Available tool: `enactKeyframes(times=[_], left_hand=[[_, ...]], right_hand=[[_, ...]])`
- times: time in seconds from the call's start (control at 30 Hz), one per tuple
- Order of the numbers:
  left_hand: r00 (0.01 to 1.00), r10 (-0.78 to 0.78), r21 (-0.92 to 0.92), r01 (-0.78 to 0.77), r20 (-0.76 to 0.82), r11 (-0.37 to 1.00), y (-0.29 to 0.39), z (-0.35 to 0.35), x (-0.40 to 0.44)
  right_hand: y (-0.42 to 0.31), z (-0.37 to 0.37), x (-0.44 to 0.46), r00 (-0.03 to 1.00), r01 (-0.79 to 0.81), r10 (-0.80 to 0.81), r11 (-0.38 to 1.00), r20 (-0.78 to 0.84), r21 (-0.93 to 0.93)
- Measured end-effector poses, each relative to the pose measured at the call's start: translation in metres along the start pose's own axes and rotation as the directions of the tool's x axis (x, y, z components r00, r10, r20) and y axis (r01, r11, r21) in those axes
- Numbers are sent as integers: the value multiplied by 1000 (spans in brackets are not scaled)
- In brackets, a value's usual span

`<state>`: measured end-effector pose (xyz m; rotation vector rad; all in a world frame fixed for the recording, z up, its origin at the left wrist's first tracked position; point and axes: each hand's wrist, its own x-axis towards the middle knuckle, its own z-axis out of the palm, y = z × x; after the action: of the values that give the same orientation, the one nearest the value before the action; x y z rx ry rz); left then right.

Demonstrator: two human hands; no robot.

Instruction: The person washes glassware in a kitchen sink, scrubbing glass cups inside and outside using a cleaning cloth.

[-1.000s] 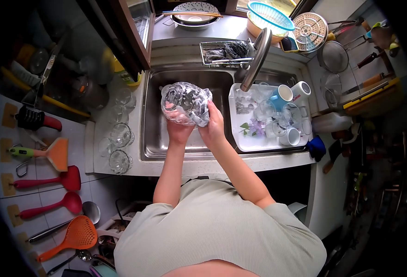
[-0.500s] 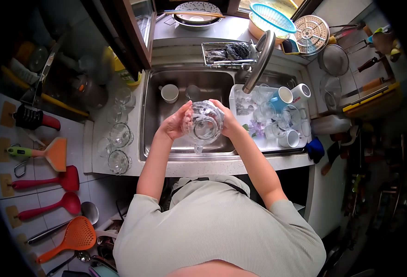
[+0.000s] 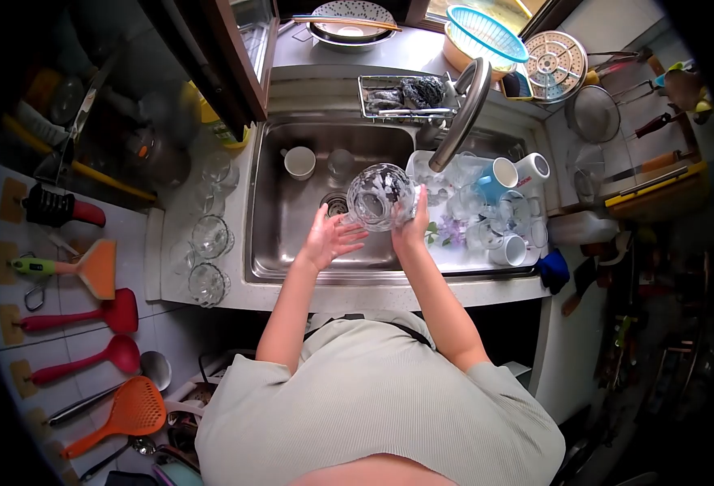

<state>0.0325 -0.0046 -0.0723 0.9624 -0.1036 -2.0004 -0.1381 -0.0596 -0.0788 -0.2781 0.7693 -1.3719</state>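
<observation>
A round clear glass pot with white suds on its wall is held above the sink. My right hand grips its right side, with the fingers partly hidden behind the glass. My left hand is open, palm up with fingers spread, just below and left of the pot; I cannot tell whether the fingertips touch it. Behind the hands, a white mug and a small clear glass stand in the sink basin.
A white tray on the right holds several glasses and mugs. Over it arches the faucet. Several glass cups line the left counter. A wire rack with dark scrubbers sits behind the basin.
The pot has moved right and slightly up, and has turned in the grasp. My left hand has come off its side and opened below it, while my right hand keeps hold.
</observation>
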Motion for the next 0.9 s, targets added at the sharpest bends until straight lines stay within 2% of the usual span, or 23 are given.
enactKeyframes(times=[0.03,0.07,0.17,0.2,0.23,0.33,0.37,0.43,0.47,0.6,0.63,0.67,0.73,0.77,0.8,0.83,0.87,0.9], left_hand=[[999,-38,-68,40,29,997,-2,2,2],[995,-74,-135,81,62,987,-4,5,5],[998,-7,-160,17,62,987,-13,14,19],[998,26,-155,-17,54,988,-17,19,22],[988,58,-363,-2,145,932,-19,23,27],[989,56,-634,45,138,772,-21,33,34],[987,121,-648,-24,107,761,-21,35,35],[952,219,-655,-27,214,755,-20,23,37],[928,266,-659,-29,262,752,-20,16,36],[879,473,-507,-381,59,773,8,11,31],[838,544,-383,-491,38,783,20,33,12],[780,625,-162,-616,9,771,28,46,0],[634,773,296,-742,16,602,38,61,-16],[639,766,369,-728,64,577,41,62,-19],[525,815,535,-775,247,337,45,65,-20],[422,793,632,-773,439,61,50,70,-19],[340,706,651,-724,622,-225,54,75,-19],[335,591,644,-618,734,-451,54,83,-20]], right_hand=[[-1,6,-2,994,46,-51,997,-95,-55],[-2,12,-5,987,109,-116,992,-110,-68],[-3,30,-15,946,273,-291,953,-142,-132],[-2,25,-16,943,296,-316,939,-104,-177],[1,18,-17,939,318,-339,923,-65,-218],[8,3,-22,932,349,-360,865,40,-360],[11,-2,-21,922,380,-378,831,87,-406],[11,2,-22,883,463,-424,717,200,-521],[7,3,-22,889,456,-380,683,256,-571],[-14,20,-16,892,442,-181,531,413,-723],[-20,29,-18,885,451,-150,511,440,-732],[-26,37,-19,876,461,-118,491,468,-739],[-28,48,-20,852,497,-113,480,511,-723],[-29,52,-20,844,508,-99,462,527,-727],[-30,56,-20,836,520,-86,443,542,-731],[-28,61,-20,850,496,-94,476,519,-726],[-24,67,-19,864,470,-101,510,492,-721],[-22,69,-20,880,441,-108,542,462,-715]])
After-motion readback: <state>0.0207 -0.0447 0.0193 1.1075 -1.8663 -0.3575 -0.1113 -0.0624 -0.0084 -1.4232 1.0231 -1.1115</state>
